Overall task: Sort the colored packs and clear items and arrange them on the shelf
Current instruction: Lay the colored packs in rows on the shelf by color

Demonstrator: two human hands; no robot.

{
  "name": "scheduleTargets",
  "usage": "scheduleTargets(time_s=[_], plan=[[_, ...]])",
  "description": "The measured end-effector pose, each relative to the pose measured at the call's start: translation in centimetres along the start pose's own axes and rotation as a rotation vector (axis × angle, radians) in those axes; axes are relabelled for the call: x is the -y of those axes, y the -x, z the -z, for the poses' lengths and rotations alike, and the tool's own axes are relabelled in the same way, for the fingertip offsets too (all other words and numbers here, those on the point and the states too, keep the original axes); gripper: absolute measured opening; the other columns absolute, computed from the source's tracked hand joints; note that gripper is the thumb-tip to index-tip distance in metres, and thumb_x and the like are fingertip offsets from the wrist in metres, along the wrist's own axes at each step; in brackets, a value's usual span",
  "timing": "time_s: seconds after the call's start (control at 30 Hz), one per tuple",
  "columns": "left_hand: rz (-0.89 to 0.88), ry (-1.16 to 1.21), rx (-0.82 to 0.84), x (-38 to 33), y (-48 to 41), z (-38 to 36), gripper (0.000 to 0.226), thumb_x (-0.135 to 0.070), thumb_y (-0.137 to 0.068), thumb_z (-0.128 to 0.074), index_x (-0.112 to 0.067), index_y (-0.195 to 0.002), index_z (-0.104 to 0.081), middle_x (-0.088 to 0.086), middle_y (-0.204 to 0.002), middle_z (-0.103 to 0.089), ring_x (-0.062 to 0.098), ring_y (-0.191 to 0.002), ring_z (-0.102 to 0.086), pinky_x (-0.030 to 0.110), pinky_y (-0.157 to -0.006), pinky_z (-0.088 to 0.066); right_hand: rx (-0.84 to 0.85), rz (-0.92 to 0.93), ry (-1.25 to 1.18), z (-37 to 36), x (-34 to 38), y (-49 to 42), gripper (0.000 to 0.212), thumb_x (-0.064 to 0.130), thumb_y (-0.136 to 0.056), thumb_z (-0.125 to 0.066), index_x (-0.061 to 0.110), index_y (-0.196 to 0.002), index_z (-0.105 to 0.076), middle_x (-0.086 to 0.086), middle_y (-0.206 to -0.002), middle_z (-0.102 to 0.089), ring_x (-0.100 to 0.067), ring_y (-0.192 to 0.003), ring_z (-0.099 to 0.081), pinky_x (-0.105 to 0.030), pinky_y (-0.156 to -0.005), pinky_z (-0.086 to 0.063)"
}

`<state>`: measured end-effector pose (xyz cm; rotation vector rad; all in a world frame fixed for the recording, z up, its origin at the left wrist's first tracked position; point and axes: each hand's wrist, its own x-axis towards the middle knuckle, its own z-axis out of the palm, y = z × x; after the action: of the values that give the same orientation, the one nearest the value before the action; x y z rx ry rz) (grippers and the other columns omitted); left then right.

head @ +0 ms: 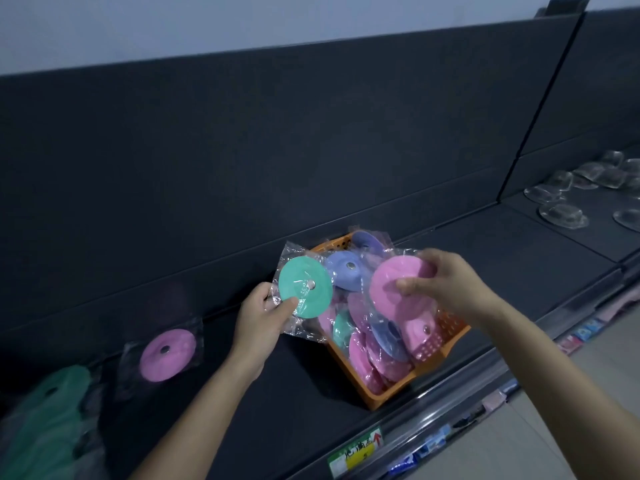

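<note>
My left hand (258,315) grips a green disc pack (304,287) in clear wrap, held just left of the orange basket (389,388). My right hand (446,284) holds a pink disc pack (391,289) above the basket. Inside the basket lie several more pink, purple and green packs. On the dark shelf (298,393) to the left, a pink pack (167,355) leans against the back panel. Green packs (52,410) are piled at the far left, blurred. Several clear items (562,213) sit on the shelf section at the right.
The shelf's front rail carries price labels (358,452). A dark back panel (277,150) rises behind the shelf, and a vertical divider (540,109) separates the right section. Bare shelf surface shows between the pink pack and the basket.
</note>
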<state>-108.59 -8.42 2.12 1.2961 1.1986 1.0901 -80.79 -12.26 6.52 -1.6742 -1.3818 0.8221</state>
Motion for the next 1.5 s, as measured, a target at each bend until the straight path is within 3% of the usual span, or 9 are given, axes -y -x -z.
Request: scheduleTargets(time_s=[0.1,0.2,0.4,0.63,0.8,0.97,1.17,1.33,1.5], plan=[[-0.007,0.014,-0.048,-0.1,0.1,1.3,0.013,-0.008,-0.082,-0.068,-0.007,-0.080,-0.056,-0.006,-0.068,-0.066,0.008,-0.057,-0.059,0.019,-0.049,-0.046,-0.035,-0.050,-0.351,-1.3,1.6,0.4,0.044,0.043,-0.060,-0.077,0.004,-0.077,-0.063,-0.007,-0.066,-0.064,-0.017,-0.056,-0.058,-0.028,-0.048,-0.047],[0.004,0.044,-0.100,0.0,0.4,3.1,0.010,-0.008,-0.081,-0.070,-0.008,-0.083,-0.061,-0.004,-0.072,-0.064,0.008,-0.060,-0.058,0.021,-0.052,-0.048,0.025,-0.212,-0.707,-3.4,2.7,0.5,0.046,0.036,-0.068,-0.069,0.001,-0.098,-0.060,-0.021,-0.091,-0.059,-0.030,-0.081,-0.053,-0.046,-0.080,-0.048],[0.069,0.217,-0.134,0.5,2.2,7.6,0.007,0.001,-0.083,-0.066,-0.004,-0.087,-0.066,0.007,-0.085,-0.071,0.015,-0.071,-0.068,0.030,-0.068,-0.058,0.210,-0.382,-1.047,-9.2,3.8,0.3,0.030,0.031,-0.076,-0.064,0.018,-0.102,-0.072,-0.011,-0.109,-0.071,-0.026,-0.090,-0.070,-0.038,-0.064,-0.057],[0.142,0.208,-0.253,2.4,5.7,13.2,0.015,0.004,-0.085,-0.062,-0.005,-0.097,-0.065,0.014,-0.095,-0.067,0.022,-0.082,-0.067,0.030,-0.068,-0.057,0.394,-0.471,-1.048,-16.6,4.3,1.1,0.020,0.025,-0.072,-0.068,0.014,-0.084,-0.078,-0.012,-0.098,-0.074,-0.024,-0.081,-0.072,-0.037,-0.059,-0.057],[0.272,0.104,-0.263,4.4,8.1,16.2,0.024,0.003,-0.079,-0.069,-0.010,-0.094,-0.056,0.016,-0.095,-0.065,0.018,-0.074,-0.065,0.036,-0.066,-0.058,0.480,-0.552,-0.978,-21.2,3.4,1.9,0.042,0.030,-0.076,-0.065,0.009,-0.112,-0.067,-0.017,-0.114,-0.068,-0.033,-0.106,-0.064,-0.046,-0.080,-0.054],[0.389,0.028,-0.188,6.4,9.3,16.5,0.023,-0.002,-0.077,-0.074,-0.013,-0.092,-0.061,0.013,-0.090,-0.064,0.017,-0.071,-0.065,0.034,-0.063,-0.058,0.500,-0.648,-0.837,-23.9,2.0,2.8,0.033,0.028,-0.089,-0.058,0.003,-0.110,-0.066,-0.017,-0.108,-0.070,-0.032,-0.099,-0.067,-0.042,-0.073,-0.055],[0.407,0.161,-0.264,7.7,8.7,15.2,0.025,-0.018,-0.087,-0.067,-0.019,-0.110,-0.057,0.012,-0.106,-0.057,0.016,-0.078,-0.066,0.025,-0.065,-0.057,0.491,-0.608,-0.627,-25.5,1.6,3.5,0.045,0.028,-0.066,-0.073,0.004,-0.103,-0.070,-0.016,-0.099,-0.073,-0.031,-0.091,-0.068,-0.041,-0.080,-0.054],[0.412,0.104,-0.238,9.1,8.7,14.5,0.073,-0.008,-0.079,-0.073,-0.024,-0.139,-0.035,0.005,-0.096,-0.056,0.012,-0.089,-0.060,0.026,-0.075,-0.055,0.529,-0.550,-0.614,-25.6,1.3,3.5,0.029,0.029,-0.067,-0.073,0.009,-0.086,-0.066,-0.013,-0.083,-0.070,-0.025,-0.071,-0.063,-0.036,-0.074,-0.050],[0.460,0.044,-0.190,9.8,8.2,13.7,0.095,0.003,-0.073,-0.074,-0.022,-0.147,-0.021,0.003,-0.089,-0.061,0.007,-0.072,-0.061,0.016,-0.055,-0.050,0.498,-0.381,-0.504,-25.3,1.1,3.0,0.015,0.015,-0.091,-0.061,0.005,-0.081,-0.059,-0.012,-0.069,-0.063,-0.024,-0.064,-0.056,-0.030,-0.064,-0.048]])
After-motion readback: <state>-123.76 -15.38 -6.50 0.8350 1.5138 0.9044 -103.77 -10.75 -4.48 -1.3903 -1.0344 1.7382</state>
